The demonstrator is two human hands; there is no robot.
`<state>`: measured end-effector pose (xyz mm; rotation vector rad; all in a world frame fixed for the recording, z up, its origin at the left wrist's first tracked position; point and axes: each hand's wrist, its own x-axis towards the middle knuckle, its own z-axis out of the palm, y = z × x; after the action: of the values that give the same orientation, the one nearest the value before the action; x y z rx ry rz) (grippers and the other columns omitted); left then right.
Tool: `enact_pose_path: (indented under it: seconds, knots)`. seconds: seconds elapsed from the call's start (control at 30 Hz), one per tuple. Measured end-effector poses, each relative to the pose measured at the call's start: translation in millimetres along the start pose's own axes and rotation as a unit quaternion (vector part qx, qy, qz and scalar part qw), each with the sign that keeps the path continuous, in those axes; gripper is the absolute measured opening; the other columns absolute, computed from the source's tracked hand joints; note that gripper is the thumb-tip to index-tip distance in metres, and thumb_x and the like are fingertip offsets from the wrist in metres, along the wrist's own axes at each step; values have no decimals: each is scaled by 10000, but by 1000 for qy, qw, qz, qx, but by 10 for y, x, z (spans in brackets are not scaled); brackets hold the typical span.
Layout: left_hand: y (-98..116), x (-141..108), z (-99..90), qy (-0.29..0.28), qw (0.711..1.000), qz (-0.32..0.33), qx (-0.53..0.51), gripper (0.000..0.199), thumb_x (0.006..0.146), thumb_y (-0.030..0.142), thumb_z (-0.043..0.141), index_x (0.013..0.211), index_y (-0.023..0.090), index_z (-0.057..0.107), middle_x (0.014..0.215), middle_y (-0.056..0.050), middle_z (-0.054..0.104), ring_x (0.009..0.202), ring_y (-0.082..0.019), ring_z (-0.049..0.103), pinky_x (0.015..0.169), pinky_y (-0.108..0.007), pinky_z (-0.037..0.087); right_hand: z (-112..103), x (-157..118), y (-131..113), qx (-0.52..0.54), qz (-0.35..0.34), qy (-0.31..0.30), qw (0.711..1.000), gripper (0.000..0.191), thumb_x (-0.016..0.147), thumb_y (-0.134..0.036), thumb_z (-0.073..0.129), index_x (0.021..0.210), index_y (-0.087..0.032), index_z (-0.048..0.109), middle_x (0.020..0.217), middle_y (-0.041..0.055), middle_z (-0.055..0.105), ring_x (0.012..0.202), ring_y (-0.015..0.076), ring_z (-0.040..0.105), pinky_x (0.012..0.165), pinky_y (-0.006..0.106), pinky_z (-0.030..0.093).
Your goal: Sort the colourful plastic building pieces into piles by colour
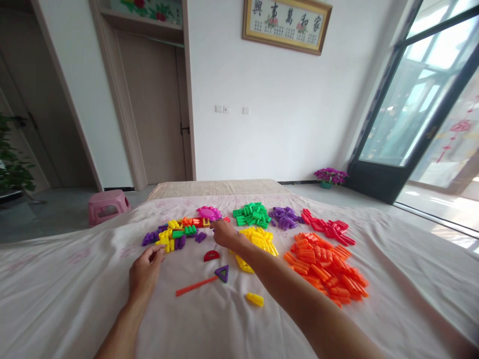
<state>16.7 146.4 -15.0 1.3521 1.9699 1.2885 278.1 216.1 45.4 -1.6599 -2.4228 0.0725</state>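
My left hand (145,269) is at the left end of a mixed-colour group of plastic building pieces. Its fingers are curled with the thumb against them, close to a yellow piece (170,245); whether it grips anything is hidden. Across the cloth reaches my right hand (225,233), fingers pressed together beside a red piece with a yellow square (205,223). What its fingertips hold is hidden. Beyond it lies a pink flower-edged piece (209,213). Green pieces (183,231) and purple pieces (201,237) lie between the hands.
Sorted piles hold green (252,214), purple (285,218), red (329,227), yellow (264,239) and orange pieces (329,269). Nearer me are a red half-round piece (211,256), a purple triangle (222,273), an orange stick (196,286) and a single yellow piece (255,299).
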Motion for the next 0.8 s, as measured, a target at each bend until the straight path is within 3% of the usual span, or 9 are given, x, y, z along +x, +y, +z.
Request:
enact_pose_path:
  seconds: [0.1, 0.2, 0.37, 0.47, 0.6, 0.73, 0.8]
  knots:
    - [-34, 17, 5, 2, 1000, -3, 13, 379, 793, 466, 564, 1037, 235, 737, 821, -27, 781, 897, -264, 724, 778, -319, 487, -204, -40, 336, 22, 45, 34, 998, 363, 888, -177, 523, 1205, -220, 694, 1175, 75, 718, 1080, 196, 654, 864, 230, 457]
    - [-75, 40, 12, -1, 1000, 1, 20, 391, 784, 477, 572, 1041, 238, 742, 803, -21, 778, 889, -266, 720, 759, -317, 488, -451, -171, 837, 24, 117, 62, 991, 359, 878, -162, 520, 1179, -213, 709, 1157, 67, 728, 1063, 182, 660, 846, 210, 448]
    - [-150, 87, 38, -10, 999, 4, 41, 390, 787, 500, 571, 1038, 255, 742, 818, -17, 776, 888, -264, 713, 741, -315, 485, -772, -584, 1662, -6, 248, 94, 964, 394, 855, -117, 509, 1194, -172, 702, 1173, 119, 711, 1069, 210, 657, 852, 239, 456]
    - [-184, 107, 66, -12, 999, 8, 43, 393, 793, 505, 568, 1044, 259, 741, 823, -21, 779, 876, -265, 715, 731, -312, 490, -881, -741, 1903, -28, 293, 107, 950, 460, 845, -87, 482, 1268, -128, 657, 1256, 187, 655, 1115, 261, 640, 870, 295, 472]
    - [-190, 112, 94, -18, 999, 20, 29, 377, 799, 489, 564, 1034, 252, 740, 869, -24, 786, 857, -251, 721, 752, -301, 498, -853, -609, 1734, -41, 260, 104, 959, 477, 877, -99, 452, 1312, -173, 632, 1315, 160, 628, 1180, 256, 609, 918, 306, 464]
    - [-152, 83, 77, -19, 999, 12, 32, 378, 796, 479, 566, 1044, 251, 737, 840, -23, 784, 877, -257, 725, 770, -309, 495, -595, -200, 1162, -32, 143, 51, 988, 380, 918, -177, 471, 1208, -283, 693, 1242, 44, 693, 1146, 197, 635, 906, 255, 466]
    - [-118, 59, 59, -20, 999, 11, 25, 381, 796, 471, 566, 1050, 244, 736, 843, -27, 784, 896, -260, 724, 775, -310, 492, -433, 5, 883, -35, 96, 23, 995, 383, 905, -168, 500, 1211, -297, 690, 1246, 32, 695, 1146, 185, 639, 906, 247, 472]
